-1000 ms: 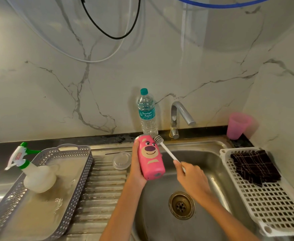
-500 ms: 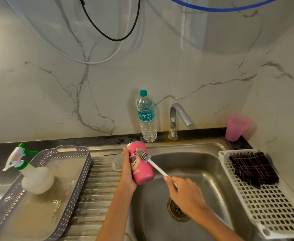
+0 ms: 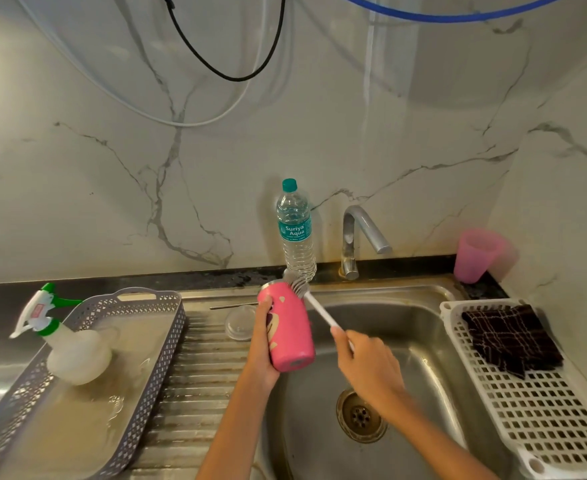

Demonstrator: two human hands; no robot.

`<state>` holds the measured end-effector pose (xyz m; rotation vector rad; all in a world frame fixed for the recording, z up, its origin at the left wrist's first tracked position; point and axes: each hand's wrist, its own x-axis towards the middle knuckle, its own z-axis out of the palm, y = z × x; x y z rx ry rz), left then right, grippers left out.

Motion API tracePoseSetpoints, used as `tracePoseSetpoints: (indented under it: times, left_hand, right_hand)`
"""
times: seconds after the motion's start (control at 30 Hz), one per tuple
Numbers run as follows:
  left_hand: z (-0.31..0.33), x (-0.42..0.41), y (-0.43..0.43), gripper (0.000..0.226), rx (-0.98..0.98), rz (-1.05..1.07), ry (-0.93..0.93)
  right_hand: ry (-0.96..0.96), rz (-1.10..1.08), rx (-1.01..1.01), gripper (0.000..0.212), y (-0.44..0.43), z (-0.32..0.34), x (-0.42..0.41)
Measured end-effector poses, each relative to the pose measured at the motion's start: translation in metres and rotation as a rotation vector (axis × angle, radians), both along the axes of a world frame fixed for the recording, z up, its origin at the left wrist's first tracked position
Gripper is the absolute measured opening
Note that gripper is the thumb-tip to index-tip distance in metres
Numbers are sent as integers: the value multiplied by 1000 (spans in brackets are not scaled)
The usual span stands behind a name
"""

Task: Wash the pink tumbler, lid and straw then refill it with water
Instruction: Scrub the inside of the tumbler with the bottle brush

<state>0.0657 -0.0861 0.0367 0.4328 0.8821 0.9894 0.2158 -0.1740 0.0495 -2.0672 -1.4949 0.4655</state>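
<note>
1. A white marble-patterned wall (image 3: 112, 168) is seen behind a stainless-steel sink (image 3: 410, 327), with a ribbed steel drainboard (image 3: 198, 382) at the sink's left.
2. A pink cylindrical tumbler with a cartoon face (image 3: 290, 332) is gripped around its body by the left hand (image 3: 262, 344). It is held tilted over the sink's left edge, base toward the viewer and open mouth toward the wall.
3. A white-handled bottle brush (image 3: 320, 311) is grasped at the near end of its handle by the right hand (image 3: 368, 368), to the right of the left-hand grip. Its grey bristles (image 3: 297, 285) are set at the rim of the tumbler's mouth.
4. Just left of the left-hand grip, a clear round plastic lid (image 3: 239, 323) is laid on the drainboard, and a thin metal straw (image 3: 233, 305) is laid just beyond it.
5. Beyond the gripped tumbler, a clear plastic water bottle with a teal cap (image 3: 295, 233) is stood upright by the wall, with a chrome tap (image 3: 352, 237) to its right.
6. Well left of the grip, a grey perforated plastic tray (image 3: 167, 344) is seen holding a white spray bottle with a green trigger (image 3: 70, 348).
7. Right of the right-hand grip, a white plastic drying rack (image 3: 545, 427) is seen bearing a dark checked cloth (image 3: 510, 337). A pink plastic cup (image 3: 475, 256) is stood beyond it in the corner.
</note>
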Motion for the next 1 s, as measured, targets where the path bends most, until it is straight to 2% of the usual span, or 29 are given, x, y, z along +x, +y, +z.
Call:
tracePoseSetpoints:
  times: [0.1,0.23,0.3,0.4,0.47,0.6,0.67,0.73,0.8,0.9,1.0]
  left_hand:
    - [3,4,-5,67,12,-16,-59]
    - [9,-4,14,71,34,180,-120]
    - [11,-5,12,66,27,148,-120]
    - [7,5,-1,69,10,-10,-168]
    - [7,7,0,70,-7,45,-184]
    - [11,-7,26,71,19,292,-120]
    - [11,-12,26,66,7,246,-77]
    - [8,-6,16,62,-6,107,-34]
    - [7,0,9,69,-14,29,-50]
    - [9,-5,17,68,-16,166,-78]
    - [11,-15,26,79,-14,220,-84]
  right_hand:
    - [47,-23,12,46,10,6,4]
    - [-27,27,-16,51,-25,-4,-7]
    - [-16,21,-4,51,-22,-4,-5]
    - [27,5,24,48,4,9,2]
    - [25,28,47,48,7,11,0]
    - [-52,83,1,50,-24,2,-9]
    - [-41,66,7,51,-23,1,-9]
    - [5,27,24,49,-7,6,-7]
    - [35,18,45,48,6,13,-5]
    - [-51,88,35,48,-6,9,-9]
    - [-121,102,2,50,-28,3,-9]
